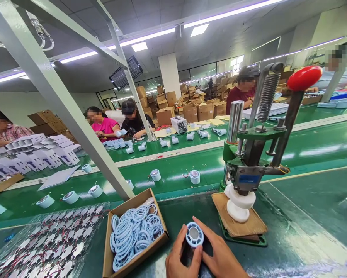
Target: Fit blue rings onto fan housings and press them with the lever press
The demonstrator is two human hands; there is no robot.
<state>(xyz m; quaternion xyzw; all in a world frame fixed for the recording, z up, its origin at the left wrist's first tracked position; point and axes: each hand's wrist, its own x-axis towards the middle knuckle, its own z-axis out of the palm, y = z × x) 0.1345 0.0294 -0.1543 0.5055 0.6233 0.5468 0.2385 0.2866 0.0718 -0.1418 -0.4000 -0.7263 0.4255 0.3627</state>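
Between my two hands is a small light-blue round housing (194, 234) with a slotted ring on top and a grey disc in its middle. My left hand (181, 253) grips it from the left, thumb at the near edge. Fingers of my right hand (216, 247) close on its right side. Just left of them, a cardboard box (106, 251) holds many light-blue slotted rings (134, 227). To the right stands a green hand press (249, 170) with a red-knobbed lever (304, 78) and a white round die (238, 206) over a piece of cardboard (256, 224).
A clear tray of wired silver parts (54, 243) lies at the left. Beyond the bench, a green conveyor (173, 181) carries several light-blue housings (155, 175). A slanted grey post (66, 104) crosses the left side. Several people sit across the line near white cartons (43, 158).
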